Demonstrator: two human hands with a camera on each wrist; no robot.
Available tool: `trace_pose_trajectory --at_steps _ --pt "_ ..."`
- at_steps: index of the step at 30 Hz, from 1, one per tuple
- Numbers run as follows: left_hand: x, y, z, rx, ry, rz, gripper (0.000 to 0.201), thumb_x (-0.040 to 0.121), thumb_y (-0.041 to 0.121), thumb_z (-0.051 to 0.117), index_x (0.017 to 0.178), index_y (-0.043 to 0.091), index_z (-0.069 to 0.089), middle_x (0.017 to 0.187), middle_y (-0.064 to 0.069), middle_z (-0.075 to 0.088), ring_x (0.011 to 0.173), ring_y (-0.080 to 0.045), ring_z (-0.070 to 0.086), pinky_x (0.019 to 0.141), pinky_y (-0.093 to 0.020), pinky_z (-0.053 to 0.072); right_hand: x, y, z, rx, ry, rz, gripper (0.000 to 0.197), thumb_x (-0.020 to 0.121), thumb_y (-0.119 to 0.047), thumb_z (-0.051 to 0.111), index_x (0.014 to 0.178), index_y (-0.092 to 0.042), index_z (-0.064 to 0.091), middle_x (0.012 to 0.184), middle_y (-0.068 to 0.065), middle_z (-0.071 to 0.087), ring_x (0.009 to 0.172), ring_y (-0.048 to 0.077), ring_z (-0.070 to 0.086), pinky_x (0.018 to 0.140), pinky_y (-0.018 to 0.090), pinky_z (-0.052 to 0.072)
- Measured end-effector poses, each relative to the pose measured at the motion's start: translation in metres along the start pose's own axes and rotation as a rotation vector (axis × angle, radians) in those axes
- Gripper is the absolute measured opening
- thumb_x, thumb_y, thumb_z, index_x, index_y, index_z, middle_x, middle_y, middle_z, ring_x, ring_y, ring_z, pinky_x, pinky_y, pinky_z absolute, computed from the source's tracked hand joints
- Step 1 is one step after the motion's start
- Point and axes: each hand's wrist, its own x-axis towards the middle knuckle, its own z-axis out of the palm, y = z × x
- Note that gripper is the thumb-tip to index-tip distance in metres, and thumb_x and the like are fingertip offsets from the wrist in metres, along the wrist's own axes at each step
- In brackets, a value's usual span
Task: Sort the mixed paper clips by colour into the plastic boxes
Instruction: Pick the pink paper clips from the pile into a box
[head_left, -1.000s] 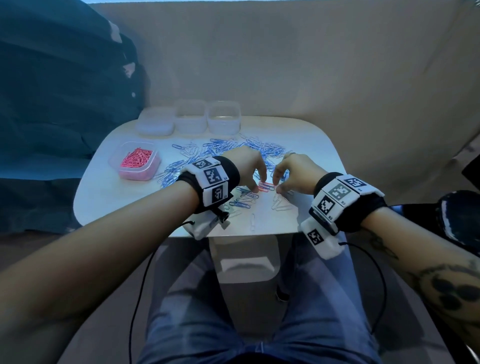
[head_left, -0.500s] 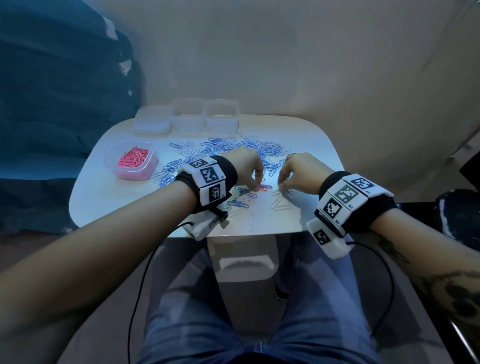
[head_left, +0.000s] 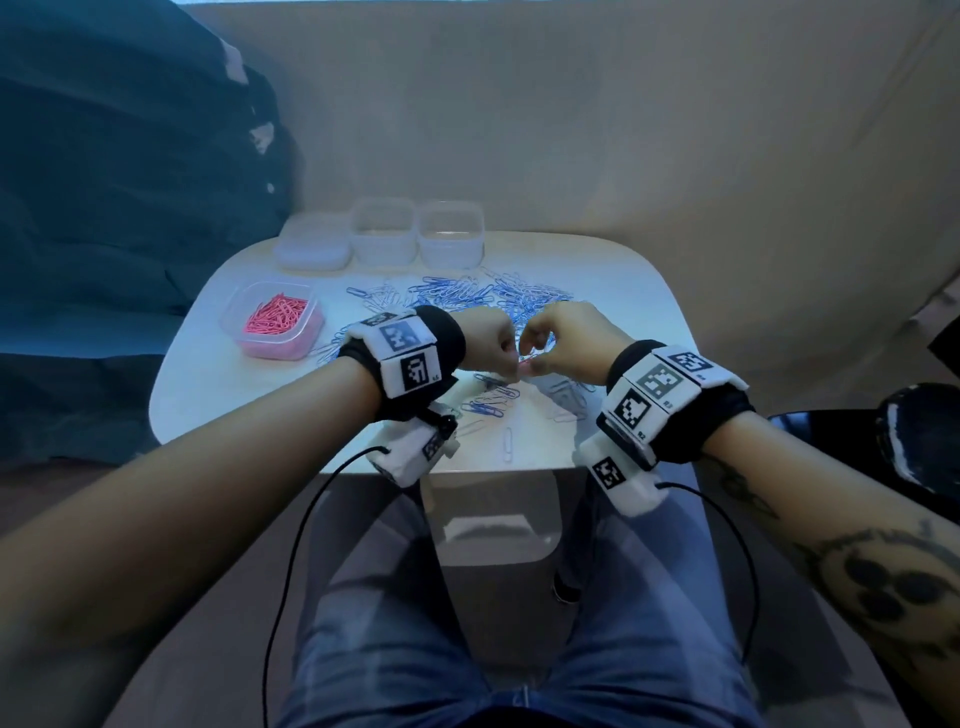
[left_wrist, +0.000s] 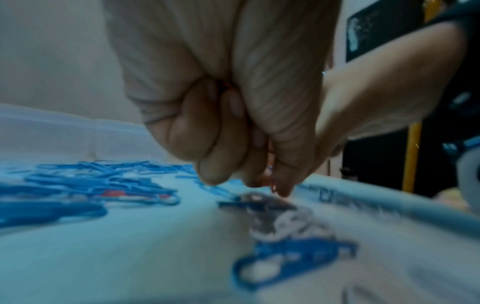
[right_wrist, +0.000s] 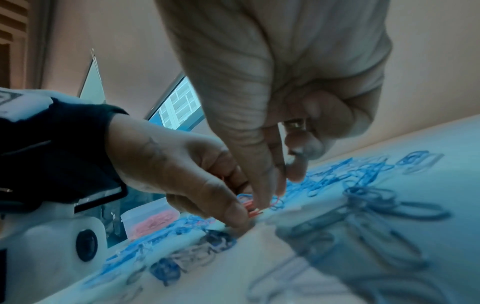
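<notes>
While raised just above table (head_left: 218, 395) centre: left hand (head_left: 491, 343) fisted round pink clips (right_wrist: 253, 209); right hand (head_left: 563, 343), at 3 o'clock, pinching same clips; pink-filled box (head_left: 234, 332) at 9 o'clock.

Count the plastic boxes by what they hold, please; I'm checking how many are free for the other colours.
Box with pink clips: 1
Boxes with no clips showing: 3
Total: 4
</notes>
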Motion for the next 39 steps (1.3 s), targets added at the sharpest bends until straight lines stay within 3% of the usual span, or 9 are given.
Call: trace_pose_trajectory --at_steps 6,11,14,19,22,26,29,35,39 --pt "-0.020 -0.015 -0.015 -0.302 0.123 0.011 0.021 0.089 0.034 0.060 0.099 0.016 0.057 0.064 0.006 0.040 0.052 -0.006 0.036 0.044 -0.015 0.028 0.002 -0.007 -0.009 0.060 0.062 -0.011 0.012 0.080 -0.018 0.069 0.090 -0.011 0.071 0.083 0.002 0.060 0.084 0.016 0.052 0.078 0.029 0.043" --pt "-0.032 -0.025 -0.001 -1.722 0.333 -0.188 0.031 0.099 0.031 0.036 0.073 0.016 0.043 0.044 0.008 0.034 0.032 -0.002 0.028 0.031 -0.011 0.021 0.003 -0.031 -0.012 0.345 0.270 -0.039 0.012 0.081 -0.014 0.067 0.090 -0.006 0.071 0.074 0.001 0.058 0.071 0.007 0.051 0.058 0.018 0.035" --pt "-0.040 -0.028 0.006 -2.320 0.327 -0.179 0.037 0.100 0.026 0.031 0.066 0.014 0.042 0.046 0.003 0.047 0.033 -0.005 0.044 0.036 -0.008 0.035 -0.003 -0.064 -0.005 0.418 0.433 -0.163 0.008 0.081 -0.015 0.066 0.085 -0.010 0.070 0.064 -0.008 0.054 0.051 -0.005 0.046 0.056 0.009 0.033" --pt "-0.056 -0.034 0.018 -2.588 0.260 -0.087 0.041 0.102 0.024 0.025 0.075 0.005 0.049 0.066 -0.004 0.057 0.051 -0.013 0.059 0.042 -0.016 0.050 -0.010 -0.095 0.017 0.246 0.381 -0.292 0.009 0.076 -0.013 0.066 0.084 -0.011 0.064 0.080 0.002 0.064 0.069 0.015 0.052 0.070 0.034 0.046" --pt "-0.066 -0.051 0.022 -2.731 0.353 -0.109 0.043 0.101 0.029 0.031 0.068 0.008 0.049 0.057 -0.002 0.053 0.048 -0.012 0.052 0.044 -0.017 0.046 -0.009 -0.095 0.013 0.318 0.421 -0.355 0.012 0.078 -0.017 0.070 0.083 -0.009 0.065 0.078 -0.001 0.056 0.060 -0.003 0.040 0.061 0.016 0.036" --pt "-0.098 -0.095 -0.003 -2.531 0.427 -0.052 0.038 0.085 0.011 0.039 0.047 0.014 0.040 0.039 0.006 0.036 0.027 -0.006 0.033 0.025 -0.012 0.022 -0.004 -0.067 -0.001 0.367 0.458 -0.229 0.006 0.083 -0.019 0.067 0.084 -0.016 0.063 0.067 -0.008 0.051 0.047 0.000 0.044 0.051 0.009 0.033" --pt "-0.111 -0.132 -0.034 -2.080 0.648 -0.117 0.042 0.096 0.023 0.034 0.054 0.019 0.031 0.035 0.008 0.025 0.024 -0.003 0.021 0.024 -0.013 0.011 -0.004 -0.050 0.000 0.341 0.414 -0.176 0.006 0.084 -0.017 0.065 0.080 -0.019 0.060 0.067 -0.006 0.054 0.050 0.001 0.045 0.051 0.008 0.034" --pt "-0.079 -0.165 -0.038 -0.898 0.700 -0.386 0.042 0.099 0.026 0.040 0.057 0.018 0.041 0.052 0.002 0.041 0.045 -0.012 0.039 0.044 -0.019 0.030 0.008 -0.058 0.012 0.409 0.253 -0.160 0.009 0.085 -0.015 0.064 0.077 -0.017 0.061 0.072 -0.004 0.056 0.047 0.008 0.041 0.049 0.010 0.034" --pt "-0.077 -0.159 -0.036 -0.570 0.682 -0.416 0.037 0.097 0.023 0.043 0.066 0.015 0.060 0.070 0.002 0.057 0.075 -0.015 0.049 0.062 -0.016 0.035 0.013 -0.056 0.004 0.332 0.254 -0.139 0.008 0.086 -0.015 0.063 0.078 -0.017 0.062 0.077 -0.002 0.059 0.055 0.006 0.043 0.056 0.011 0.035"
